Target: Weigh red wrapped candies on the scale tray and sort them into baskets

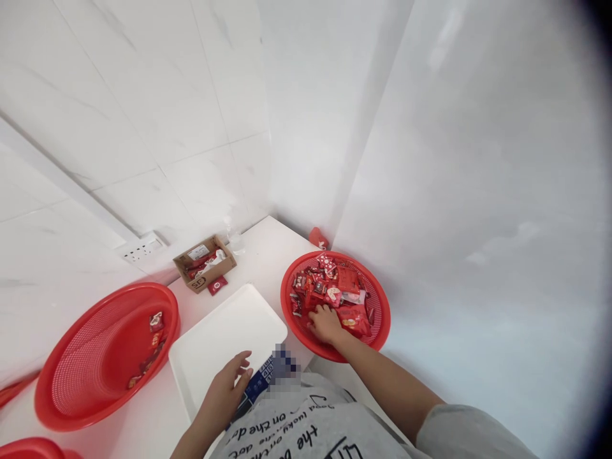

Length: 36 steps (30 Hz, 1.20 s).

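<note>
My right hand [327, 324] reaches into a red plastic basket [382, 299] on the right, its fingers apart and slightly curled among red snack packets [351, 280]. It touches the packets near the basket's front, and the fingertips are partly hidden. Over the edge of a white tray [224, 325], my left hand [229, 382] hovers open, thumb and fingers apart, holding nothing. A dark blue item with printed numbers [268, 376] lies at the tray's near side, partly covered by my shirt.
To the left stands another red basket [105, 363] with several packets in it. Behind the tray sits a small cardboard box [204, 262] with a red packet [217, 285] in front of it. A wall socket [141, 248] is at the left. Walls meet behind the table [268, 248].
</note>
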Tool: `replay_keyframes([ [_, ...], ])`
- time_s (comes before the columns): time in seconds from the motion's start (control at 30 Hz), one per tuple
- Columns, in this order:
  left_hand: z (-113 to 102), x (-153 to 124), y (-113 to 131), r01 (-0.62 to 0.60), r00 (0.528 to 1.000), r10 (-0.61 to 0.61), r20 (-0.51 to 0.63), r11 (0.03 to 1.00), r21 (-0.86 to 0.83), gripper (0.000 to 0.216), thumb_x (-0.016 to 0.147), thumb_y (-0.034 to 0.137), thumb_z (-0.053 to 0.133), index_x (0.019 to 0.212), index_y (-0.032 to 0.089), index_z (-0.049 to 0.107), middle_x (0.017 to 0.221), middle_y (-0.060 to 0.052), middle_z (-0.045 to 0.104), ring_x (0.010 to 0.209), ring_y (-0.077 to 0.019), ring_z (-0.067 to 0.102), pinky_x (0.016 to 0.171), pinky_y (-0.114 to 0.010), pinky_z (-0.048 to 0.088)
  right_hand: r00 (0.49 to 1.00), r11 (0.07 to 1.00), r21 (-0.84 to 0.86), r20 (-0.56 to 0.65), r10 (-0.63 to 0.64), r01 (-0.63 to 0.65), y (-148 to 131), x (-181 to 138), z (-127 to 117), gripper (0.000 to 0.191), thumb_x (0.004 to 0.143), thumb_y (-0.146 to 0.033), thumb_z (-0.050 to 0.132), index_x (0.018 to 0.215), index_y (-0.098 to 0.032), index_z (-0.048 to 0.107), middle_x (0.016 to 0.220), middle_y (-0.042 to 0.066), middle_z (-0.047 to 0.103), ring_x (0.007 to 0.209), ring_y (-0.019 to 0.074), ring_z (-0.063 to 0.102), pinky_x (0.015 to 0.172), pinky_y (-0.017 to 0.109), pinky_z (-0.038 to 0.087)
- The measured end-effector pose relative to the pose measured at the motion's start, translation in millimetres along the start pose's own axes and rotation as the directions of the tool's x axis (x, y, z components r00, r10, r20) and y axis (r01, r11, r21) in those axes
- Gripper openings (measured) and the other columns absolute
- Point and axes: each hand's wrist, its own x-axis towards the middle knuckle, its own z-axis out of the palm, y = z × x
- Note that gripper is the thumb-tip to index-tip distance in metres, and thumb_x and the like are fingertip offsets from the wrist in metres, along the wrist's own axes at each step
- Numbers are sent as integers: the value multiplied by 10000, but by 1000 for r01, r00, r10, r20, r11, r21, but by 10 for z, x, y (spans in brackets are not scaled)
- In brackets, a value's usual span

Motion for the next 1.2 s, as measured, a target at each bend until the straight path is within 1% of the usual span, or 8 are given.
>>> replay_keyframes([
  [0.1,-6,6,-6,1,1000,-1,-15,1000,10,423,796,430,409,1138,204,513,1005,-61,635,902,-175,599,832,-319,455,999,1000,-9,43,26,-26,-6,66,-9,407,751,-464,523,1046,-201,620,1133,157,550,1080,318,447,881,449,323],
  [0.2,-1,-7,-25,-5,1000,5,-19,1000,2,404,791,421,420,1122,216,528,988,-54,645,883,-177,605,822,-323,462,996,997,-13,53,73,-72,-71,113,28,478,738,-445,553,1123,-162,571,1162,200,529,1103,340,441,868,458,337],
  [0.37,3,-30,-46,15,1000,-15,-25,1000,-3,404,787,421,432,1122,221,536,993,-53,648,882,-179,605,824,-325,464,994,996,-9,-62,87,-88,-175,124,149,591,810,-273,456,1371,-239,275,1394,187,301,1252,333,294,954,499,248],
  [0.43,1,-33,-53,20,999,-20,-29,1000,0,404,786,422,435,1121,220,539,989,-52,650,881,-178,606,830,-325,463,995,996,1,-51,86,-86,-182,165,189,635,812,-252,443,1396,-281,197,1455,163,186,1274,344,262,961,530,223],
  [0.53,4,-31,-69,24,999,-24,-40,1000,3,405,778,426,442,1114,225,547,975,-49,655,873,-178,611,824,-323,468,995,995,8,13,103,-103,-178,269,224,613,834,-253,404,1402,-292,178,1472,163,134,1257,362,286,942,561,230],
  [0.9,3,-37,-117,29,1000,-28,-11,999,29,453,785,452,417,1140,194,533,995,-62,645,886,-167,607,832,-294,462,984,984,38,-30,176,-175,-211,514,140,596,814,-442,454,1365,-334,255,1454,156,138,1219,365,280,895,567,248],
  [1.07,-3,-49,-115,18,1000,-18,-16,999,28,429,790,444,414,1127,207,533,987,-57,650,878,-168,611,825,-299,468,976,974,155,-115,185,-166,-203,498,92,383,835,-297,426,1214,-279,476,1350,141,305,1186,327,312,884,515,298],
  [1.2,20,-41,-133,-2,1000,3,-19,999,35,426,789,454,412,1118,214,539,973,-50,656,866,-166,616,808,-295,476,972,954,265,-147,186,-142,-108,452,53,313,838,-206,391,1101,-244,556,1215,116,431,1119,272,396,881,430,337],
])
